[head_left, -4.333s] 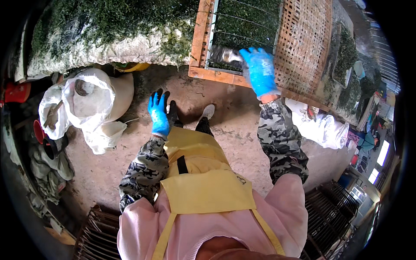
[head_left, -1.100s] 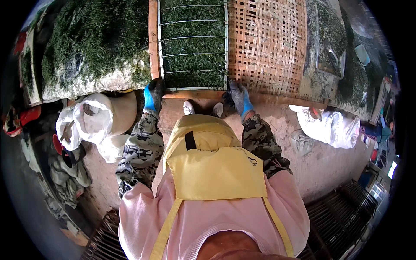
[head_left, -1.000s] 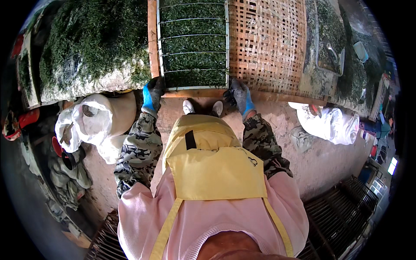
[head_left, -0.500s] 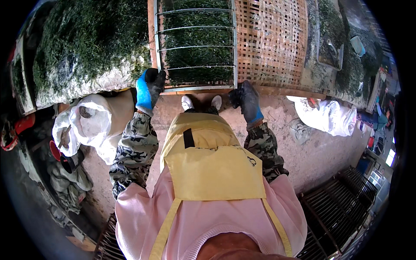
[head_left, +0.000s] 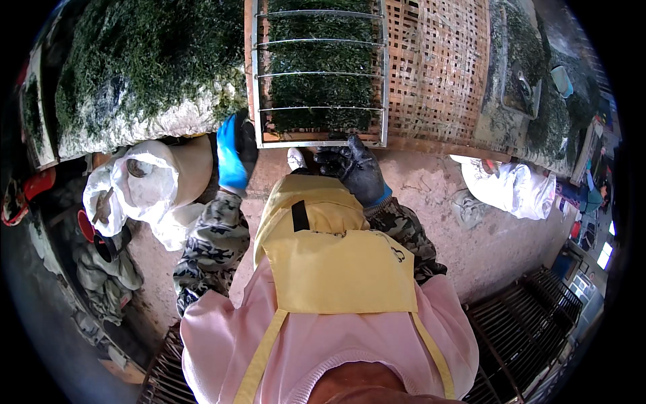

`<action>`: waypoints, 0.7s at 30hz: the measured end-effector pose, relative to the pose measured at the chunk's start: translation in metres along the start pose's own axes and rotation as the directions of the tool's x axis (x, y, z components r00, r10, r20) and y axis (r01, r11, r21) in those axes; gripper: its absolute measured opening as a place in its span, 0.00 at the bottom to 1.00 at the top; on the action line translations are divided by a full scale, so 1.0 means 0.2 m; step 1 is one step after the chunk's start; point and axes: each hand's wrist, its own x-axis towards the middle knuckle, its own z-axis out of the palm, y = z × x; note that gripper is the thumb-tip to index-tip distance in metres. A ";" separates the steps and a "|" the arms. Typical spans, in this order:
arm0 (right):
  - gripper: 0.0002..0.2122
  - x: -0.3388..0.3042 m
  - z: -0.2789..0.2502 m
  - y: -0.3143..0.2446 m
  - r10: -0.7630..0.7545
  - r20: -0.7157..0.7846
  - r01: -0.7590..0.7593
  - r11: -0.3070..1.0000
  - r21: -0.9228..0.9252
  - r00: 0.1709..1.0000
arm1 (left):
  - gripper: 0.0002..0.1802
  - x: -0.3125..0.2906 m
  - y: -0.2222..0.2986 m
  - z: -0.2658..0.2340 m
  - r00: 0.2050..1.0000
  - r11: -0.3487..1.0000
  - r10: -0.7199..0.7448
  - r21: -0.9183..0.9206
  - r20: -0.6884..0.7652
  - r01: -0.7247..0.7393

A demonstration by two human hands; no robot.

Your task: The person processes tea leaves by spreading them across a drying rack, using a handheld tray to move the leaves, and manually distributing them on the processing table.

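A metal frame (head_left: 323,144) with several thin crossbars lies in front of me, around a rectangular layer of dark green, seaweed-like strands (head_left: 319,91). My left hand (head_left: 235,151), in a blue glove with a dark palm, is beside the frame's near left corner. Its fingers are stretched out and hold nothing. Close to the near edge, right of the middle, is my right hand (head_left: 356,168) in a dark glove with a blue cuff. Its fingers are apart, pointing left, and nothing shows in them.
A heap of the same strands (head_left: 148,67) lies on the left. To the right are a woven mat (head_left: 437,74) and a clear tray (head_left: 521,97). White sacks (head_left: 145,178) stand below the table at left, with another white sack (head_left: 518,188) at right. Dark slatted racks (head_left: 525,330) are behind me.
My right hand has left the frame's near right corner and moved left and nearer me, its fingers spreading. My left hand has come off the left corner. Gaps now show between frame and strands.
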 end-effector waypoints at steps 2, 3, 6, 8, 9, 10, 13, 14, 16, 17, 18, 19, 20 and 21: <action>0.25 0.00 -0.02 0.00 0.005 0.027 -0.004 0.999 -0.032 1.000 | 0.27 -0.14 -0.05 0.13 0.957 0.885 -0.284 -0.402 -0.064 0.236; 0.25 0.00 -0.04 -0.01 -0.006 0.032 0.007 0.999 -0.041 0.999 | 0.31 -0.11 0.04 0.15 0.998 0.998 -0.049 -0.043 -0.030 0.048; 0.24 -0.01 -0.06 -0.02 0.020 -0.001 -0.020 0.999 -0.047 1.000 | 0.41 -0.12 0.06 0.30 0.982 0.948 0.167 0.258 0.089 -0.184; 0.23 -0.02 -0.03 -0.03 0.001 0.020 0.000 0.999 -0.045 1.000 | 0.44 -0.05 0.07 0.41 0.975 0.947 0.183 0.243 0.126 -0.209; 0.23 -0.03 -0.02 -0.03 -0.012 0.026 0.013 0.999 -0.043 1.000 | 0.44 0.02 0.13 0.45 0.971 0.939 0.205 0.254 0.124 -0.231; 0.22 -0.04 -0.03 -0.02 -0.047 0.078 0.051 0.998 -0.048 0.996 | 0.44 0.09 0.18 0.47 0.968 0.951 0.198 0.208 0.152 -0.227; 0.24 -0.08 -0.02 -0.04 -0.141 0.249 0.234 0.887 -0.398 0.958 | 0.40 0.17 0.10 0.68 0.940 0.890 0.323 0.303 0.110 -0.341; 0.24 -0.10 0.01 -0.05 -0.075 0.207 0.134 0.948 -0.289 0.975 | 0.38 0.22 0.09 0.70 0.930 0.858 0.305 0.365 0.205 -0.361; 0.22 -0.16 0.09 -0.07 -0.108 0.200 0.190 0.873 -0.450 0.974 | 0.33 0.25 0.05 0.75 0.923 0.866 0.240 0.364 0.301 -0.344; 0.21 -0.19 0.13 -0.09 -0.122 0.200 0.211 0.823 -0.527 0.972 | 0.34 0.25 0.03 0.76 0.913 0.834 0.233 0.414 0.335 -0.365; 0.23 -0.23 0.17 -0.12 -0.100 0.222 0.183 0.901 -0.394 0.970 | 0.35 0.25 0.02 0.78 0.919 0.857 0.225 0.383 0.324 -0.345; 0.24 -0.27 0.21 -0.15 -0.142 0.274 0.254 0.864 -0.434 0.951 | 0.36 0.24 0.02 0.78 0.921 0.875 0.221 0.352 0.320 -0.333; 0.25 -0.30 0.25 -0.18 -0.179 0.327 0.324 0.822 -0.468 0.928 | 0.37 0.23 0.02 0.77 0.924 0.891 0.217 0.321 0.316 -0.319; 0.25 -0.34 0.31 -0.22 -0.216 0.386 0.399 0.773 -0.494 0.897 | 0.36 0.24 0.03 0.76 0.919 0.888 0.258 0.302 0.300 -0.347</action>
